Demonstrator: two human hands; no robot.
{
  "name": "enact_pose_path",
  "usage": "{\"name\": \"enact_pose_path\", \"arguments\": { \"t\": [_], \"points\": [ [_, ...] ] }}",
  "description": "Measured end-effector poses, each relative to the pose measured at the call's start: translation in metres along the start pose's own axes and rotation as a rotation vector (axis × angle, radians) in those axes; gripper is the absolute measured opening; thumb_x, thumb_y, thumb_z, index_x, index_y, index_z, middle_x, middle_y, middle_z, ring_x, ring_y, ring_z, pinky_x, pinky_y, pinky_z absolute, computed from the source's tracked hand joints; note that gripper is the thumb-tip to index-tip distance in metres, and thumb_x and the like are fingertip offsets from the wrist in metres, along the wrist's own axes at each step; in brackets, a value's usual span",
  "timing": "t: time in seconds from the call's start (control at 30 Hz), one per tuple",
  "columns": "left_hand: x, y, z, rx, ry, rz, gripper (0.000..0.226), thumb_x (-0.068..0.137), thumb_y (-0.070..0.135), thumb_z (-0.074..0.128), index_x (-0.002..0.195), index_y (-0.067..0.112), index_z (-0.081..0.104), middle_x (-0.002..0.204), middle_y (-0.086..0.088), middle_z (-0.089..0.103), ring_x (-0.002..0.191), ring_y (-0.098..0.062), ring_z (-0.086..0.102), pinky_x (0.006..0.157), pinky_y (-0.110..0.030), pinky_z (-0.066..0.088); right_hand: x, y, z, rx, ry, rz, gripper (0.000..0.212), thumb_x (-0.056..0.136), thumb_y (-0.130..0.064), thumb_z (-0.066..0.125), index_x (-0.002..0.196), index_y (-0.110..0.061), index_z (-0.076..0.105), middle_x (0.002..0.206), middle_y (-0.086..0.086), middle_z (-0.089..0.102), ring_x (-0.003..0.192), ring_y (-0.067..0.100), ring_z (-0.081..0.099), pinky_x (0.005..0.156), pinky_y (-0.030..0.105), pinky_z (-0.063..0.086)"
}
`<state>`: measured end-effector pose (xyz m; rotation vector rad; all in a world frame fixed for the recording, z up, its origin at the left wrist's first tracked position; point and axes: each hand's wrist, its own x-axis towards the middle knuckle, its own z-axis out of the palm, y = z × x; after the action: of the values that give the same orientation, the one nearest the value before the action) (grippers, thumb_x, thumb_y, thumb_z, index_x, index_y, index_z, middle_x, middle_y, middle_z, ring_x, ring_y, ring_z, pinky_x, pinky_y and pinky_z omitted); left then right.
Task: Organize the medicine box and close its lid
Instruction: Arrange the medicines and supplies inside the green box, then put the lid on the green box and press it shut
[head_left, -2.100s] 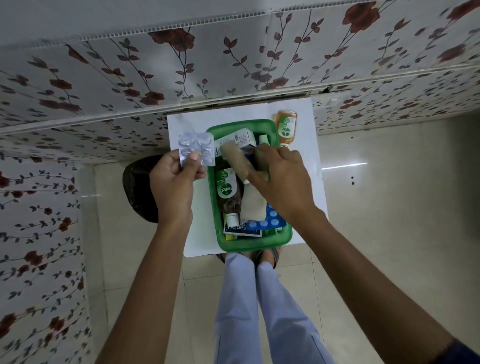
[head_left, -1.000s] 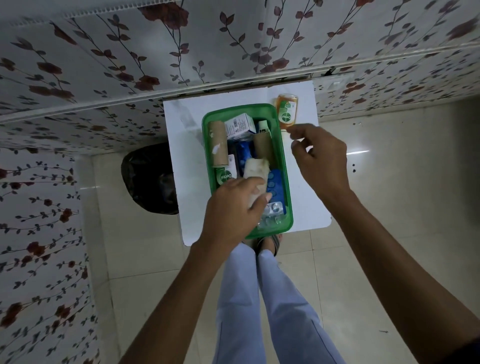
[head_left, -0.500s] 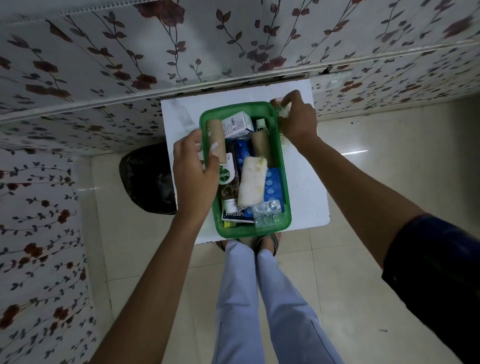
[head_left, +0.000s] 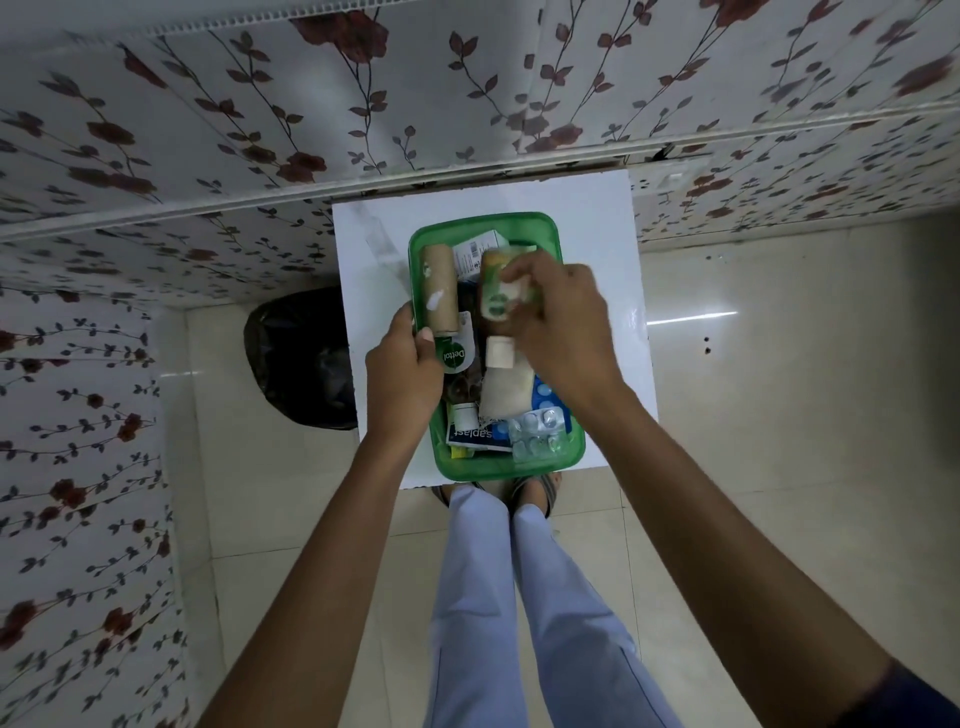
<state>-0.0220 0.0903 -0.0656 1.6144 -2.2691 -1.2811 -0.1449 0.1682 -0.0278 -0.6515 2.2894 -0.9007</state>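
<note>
A green medicine box stands on a small white table. Inside lie a brown cardboard roll, a Dettol bottle, a bandage roll, blister packs and a white carton. My right hand holds a small orange Dettol bottle with a white cap over the middle of the box. My left hand grips the box's left rim. No lid shows in this view.
A black bin bag sits on the floor left of the table. Flower-patterned wall panels run behind and to the left. My legs and sandalled feet stand at the table's near edge on a tiled floor.
My right hand took the orange bottle from the table's far right corner and brought it over the box. My left hand slid down along the left rim.
</note>
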Motion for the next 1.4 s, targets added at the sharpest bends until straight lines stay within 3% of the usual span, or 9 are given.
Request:
{"name": "enact_pose_path", "arguments": {
  "t": [0.17,0.3,0.43,0.6,0.77,0.87,1.03,1.3,1.4],
  "points": [
    [0.003,0.0,-0.005,0.036,-0.07,0.008,0.032,0.094,0.012,0.04,0.124,0.011,0.051,0.083,-0.009,0.058,0.073,-0.025,0.051,0.064,-0.029,0.036,-0.001,0.003,0.01,-0.356,-0.011,-0.143,0.041,0.081,0.001,0.048,0.118,-0.013,0.059,0.121,0.017,0.056,0.1,0.035,0.053,0.078,0.031,0.042],
    [0.005,0.0,-0.012,0.095,-0.134,0.032,0.033,0.094,0.013,0.041,0.126,0.012,0.05,0.077,-0.011,0.058,0.077,-0.035,0.058,0.065,-0.031,0.041,-0.001,0.009,-0.006,-0.264,0.099,-0.188,0.031,0.084,-0.002,0.05,0.11,-0.012,0.065,0.109,0.016,0.063,0.098,0.033,0.055,0.074,0.025,0.037],
    [0.003,0.004,-0.015,0.127,-0.1,0.077,0.045,0.089,0.005,0.041,0.132,0.015,0.043,0.084,-0.024,0.065,0.081,-0.04,0.061,0.075,-0.043,0.053,0.01,0.03,-0.027,-0.116,0.208,0.052,0.029,0.087,-0.006,0.049,0.113,-0.014,0.061,0.113,0.011,0.064,0.098,0.024,0.061,0.083,0.026,0.043],
    [0.002,0.005,-0.016,0.135,-0.059,0.117,0.049,0.085,-0.002,0.04,0.131,0.014,0.046,0.067,-0.02,0.057,0.072,-0.043,0.058,0.07,-0.045,0.053,0.026,0.068,-0.027,-0.176,-0.057,0.354,0.036,0.086,-0.02,0.056,0.12,-0.01,0.055,0.115,0.013,0.066,0.102,0.027,0.06,0.084,0.027,0.044],
    [0.005,-0.007,-0.028,0.091,-0.031,0.084,0.046,0.087,-0.001,0.043,0.128,0.019,0.051,0.052,-0.003,0.046,0.049,-0.017,0.046,0.053,-0.023,0.039,0.019,0.075,0.006,-0.421,-0.157,0.136,0.047,0.084,-0.019,0.059,0.126,-0.004,0.043,0.115,0.022,0.06,0.103,0.038,0.057,0.082,0.039,0.046],
    [0.004,-0.015,-0.042,0.019,-0.032,0.062,0.048,0.087,0.002,0.043,0.127,0.028,0.051,0.073,-0.023,0.066,0.063,-0.032,0.061,0.065,-0.036,0.055,0.018,0.079,0.02,-0.417,-0.128,0.122,0.044,0.083,-0.018,0.059,0.122,-0.005,0.042,0.108,0.021,0.061,0.092,0.037,0.06,0.076,0.04,0.049],
    [0.002,-0.028,-0.064,-0.034,0.015,0.052,0.05,0.086,0.005,0.044,0.125,0.037,0.049,0.088,-0.031,0.068,0.081,-0.044,0.066,0.077,-0.054,0.056,0.019,0.078,0.025,-0.374,-0.126,0.151,0.034,0.087,-0.011,0.053,0.12,-0.007,0.048,0.106,0.02,0.067,0.092,0.035,0.062,0.079,0.042,0.053],
    [0.011,-0.035,-0.051,-0.001,-0.002,0.033,0.049,0.089,0.004,0.043,0.131,0.029,0.046,0.079,-0.027,0.068,0.072,-0.038,0.065,0.074,-0.045,0.056,0.015,0.034,-0.051,-0.362,0.177,0.061,0.031,0.085,-0.019,0.05,0.113,-0.01,0.059,0.099,0.016,0.071,0.076,0.029,0.062,0.07,0.034,0.051],
    [0.011,-0.026,-0.033,0.019,-0.014,0.043,0.05,0.089,0.001,0.043,0.135,0.019,0.044,0.055,-0.009,0.052,0.054,-0.023,0.051,0.063,-0.034,0.046,-0.001,0.01,-0.053,-0.364,0.185,-0.011,0.035,0.083,-0.027,0.053,0.115,-0.013,0.054,0.099,0.013,0.069,0.078,0.027,0.06,0.068,0.032,0.049]
  ]
}}
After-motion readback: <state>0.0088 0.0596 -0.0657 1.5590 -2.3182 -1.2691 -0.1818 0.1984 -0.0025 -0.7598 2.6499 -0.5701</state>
